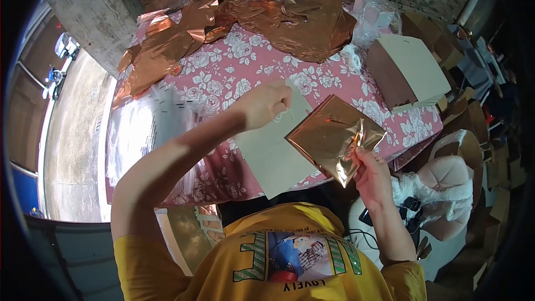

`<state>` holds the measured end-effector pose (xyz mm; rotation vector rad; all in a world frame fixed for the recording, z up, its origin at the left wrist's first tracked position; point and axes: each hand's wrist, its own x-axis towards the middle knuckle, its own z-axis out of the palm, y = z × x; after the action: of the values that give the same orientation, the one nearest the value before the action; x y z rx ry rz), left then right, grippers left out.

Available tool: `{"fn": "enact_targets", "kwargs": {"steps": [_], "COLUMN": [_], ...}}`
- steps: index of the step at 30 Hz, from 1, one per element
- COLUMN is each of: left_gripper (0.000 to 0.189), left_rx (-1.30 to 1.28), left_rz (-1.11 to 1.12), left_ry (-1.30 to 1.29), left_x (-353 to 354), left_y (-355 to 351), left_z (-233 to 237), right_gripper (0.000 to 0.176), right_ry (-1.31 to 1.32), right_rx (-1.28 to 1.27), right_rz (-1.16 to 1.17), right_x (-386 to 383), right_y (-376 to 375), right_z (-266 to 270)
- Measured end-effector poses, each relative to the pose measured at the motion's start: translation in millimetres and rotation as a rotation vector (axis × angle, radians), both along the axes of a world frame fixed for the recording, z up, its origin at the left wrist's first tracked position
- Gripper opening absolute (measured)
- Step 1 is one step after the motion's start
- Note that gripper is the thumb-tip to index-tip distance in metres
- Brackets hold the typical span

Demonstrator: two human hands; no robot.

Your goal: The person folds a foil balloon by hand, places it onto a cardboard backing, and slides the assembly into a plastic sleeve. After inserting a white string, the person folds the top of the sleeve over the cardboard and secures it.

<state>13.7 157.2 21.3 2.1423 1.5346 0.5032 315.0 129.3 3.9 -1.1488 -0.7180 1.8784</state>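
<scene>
Thumb and fingers of my right hand [372, 175] pinch the lower right edge of a folded, shiny copper-coloured foil packet [334, 134]. Over the upper part of a pale cardboard sheet [276, 159], my left hand [266, 104] is closed, with a thin white string [285, 115] hanging from its fingers. The sheet lies flat on the pink floral tablecloth [214, 86], and the packet overlaps its right side.
Crumpled copper foil [312, 19] spreads over the table's far side. Clear plastic sleeves [147, 128] lie at the left. A stack of pale card [412, 69] and a white string bundle [352, 57] are at the right. A cushioned seat [446, 181] stands beside the table.
</scene>
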Motion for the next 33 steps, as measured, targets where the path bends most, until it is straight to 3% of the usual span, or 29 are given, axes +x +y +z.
{"fn": "enact_targets", "kwargs": {"steps": [1,3,9,16,18,25,27,33], "left_gripper": [0.014,0.011,0.007,0.023,0.03,0.033,0.028,0.035], "left_rx": [-0.002,0.413,0.577,0.436,0.326,0.118,-0.09,0.165], "left_rz": [-0.001,-0.062,0.01,0.112,0.151,0.245,0.379,0.33], "left_ry": [-0.001,0.242,0.057,-0.027,-0.158,-0.511,-0.532,-0.376], "left_x": [0.1,-0.2,5.5,6.4,4.3,-20.1,-39.5,-44.9], "left_y": [-3.2,-16.0,-41.8,-38.2,-37.9,-53.6,-60.8,-76.1], "left_z": [-3.4,-12.3,-25.8,-29.9,-25.1,-2.1,8.1,-13.8], "right_gripper": [0.005,0.005,0.006,0.007,0.008,0.009,0.009,0.007], "right_ry": [-0.001,0.015,0.053,0.053,0.058,0.102,0.099,0.178], "right_rx": [-0.002,0.003,0.025,0.038,0.076,0.12,0.109,0.077], "right_rz": [-0.001,-0.012,-0.001,-0.061,-0.048,-0.057,-0.072,-0.054], "right_x": [0.2,-0.7,2.0,-1.7,-5.9,-49.9,-63.4,-76.2], "right_y": [-0.6,-0.8,0.9,2.8,3.0,-4.4,-4.9,2.9], "right_z": [0.7,0.9,-6.2,4.5,9.0,20.1,21.3,19.2]}}
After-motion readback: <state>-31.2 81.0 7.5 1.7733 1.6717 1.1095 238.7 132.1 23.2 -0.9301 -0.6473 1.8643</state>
